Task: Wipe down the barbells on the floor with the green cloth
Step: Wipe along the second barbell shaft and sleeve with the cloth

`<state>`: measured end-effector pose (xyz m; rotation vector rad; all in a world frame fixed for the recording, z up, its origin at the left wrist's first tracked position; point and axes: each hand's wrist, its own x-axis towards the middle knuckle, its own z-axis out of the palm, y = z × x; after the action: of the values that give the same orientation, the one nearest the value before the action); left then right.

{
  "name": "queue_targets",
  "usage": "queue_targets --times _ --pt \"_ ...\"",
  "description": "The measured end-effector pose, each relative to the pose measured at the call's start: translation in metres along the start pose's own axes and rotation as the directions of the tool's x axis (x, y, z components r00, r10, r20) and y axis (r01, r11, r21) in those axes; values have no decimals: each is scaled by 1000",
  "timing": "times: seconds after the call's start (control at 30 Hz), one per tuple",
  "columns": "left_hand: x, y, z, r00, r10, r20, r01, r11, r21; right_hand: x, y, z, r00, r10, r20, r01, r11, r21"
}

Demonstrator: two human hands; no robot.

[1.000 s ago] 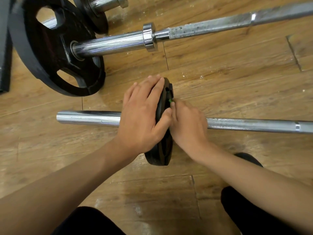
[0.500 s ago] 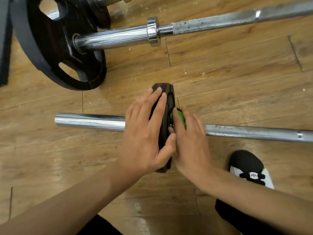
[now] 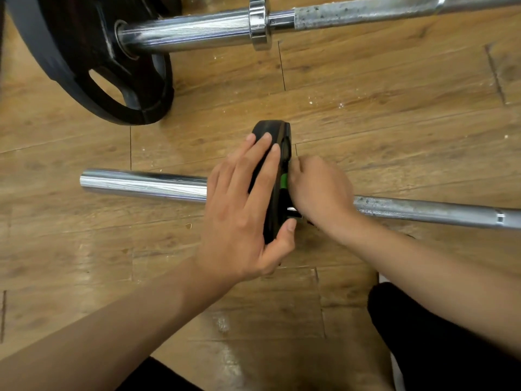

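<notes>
A steel barbell (image 3: 146,183) lies across the wooden floor, carrying a small black weight plate (image 3: 277,153) standing on edge. My left hand (image 3: 242,218) lies over the plate's left face, fingers straight on the rim and thumb hooked round its near edge. My right hand (image 3: 318,190) is curled against the plate's right face, holding the green cloth (image 3: 284,180), of which only a small strip shows between hand and plate. A second barbell (image 3: 352,14) lies farther away, with a chrome collar (image 3: 258,22).
A large black weight plate (image 3: 93,66) with grip holes sits on the far barbell at the upper left. My dark trouser legs (image 3: 439,342) fill the lower right. The wooden floor (image 3: 394,108) shows white specks between the bars.
My right hand has curled tighter against the plate's right face, hiding more of the green cloth. The shoe seen earlier is out of sight. My left hand stays on the plate.
</notes>
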<state>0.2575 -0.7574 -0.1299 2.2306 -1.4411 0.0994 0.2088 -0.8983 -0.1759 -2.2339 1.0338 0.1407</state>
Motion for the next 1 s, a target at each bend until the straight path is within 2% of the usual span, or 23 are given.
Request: queue_targets --times 0.03,0.1,0.17,0.2,0.27,0.33,0.43,0.53,0.67,0.8,0.9,1.0 --pt "1 0 0 1000 4 5 -4 1000 -2 -1 0 -1 1000 -10 -10 10 1000 -9" --pt "0 0 0 1000 15 10 -15 1000 -7 -26 6 3 978 -182 -105 177 982 -59" --pt "-4 -2 0 1000 20 1 -20 1000 1 -62 7 6 952 -294 -84 291 955 -51" --pt "-5 -1 -1 1000 22 -3 -22 1000 7 -62 10 8 945 -313 -88 309 949 -58" --pt "-5 -1 0 1000 26 -3 -26 1000 14 -33 6 5 973 -213 -93 213 977 -8" --pt "-2 -1 -1 1000 20 6 -20 1000 12 -10 3 3 993 -104 -60 97 989 -107" --pt "1 -2 -2 999 27 22 -27 1000 11 -20 11 3 933 -298 -200 264 947 -180" --pt "0 -3 -3 999 32 39 -33 999 21 -31 22 9 871 -417 -258 384 907 -170" --pt "5 -6 -6 993 8 122 -14 999 50 -22 26 1 827 -473 -303 454 881 -136" --pt "17 -11 -24 965 1 262 -36 991 129 -28 10 -24 841 -449 -303 457 888 -47" --pt "16 -22 -57 966 -6 257 -34 988 151 -38 -9 -55 819 -489 -301 503 864 -34" --pt "4 -42 -98 976 -8 219 -17 993 114 -45 -32 -88 766 -588 -260 578 807 -124"
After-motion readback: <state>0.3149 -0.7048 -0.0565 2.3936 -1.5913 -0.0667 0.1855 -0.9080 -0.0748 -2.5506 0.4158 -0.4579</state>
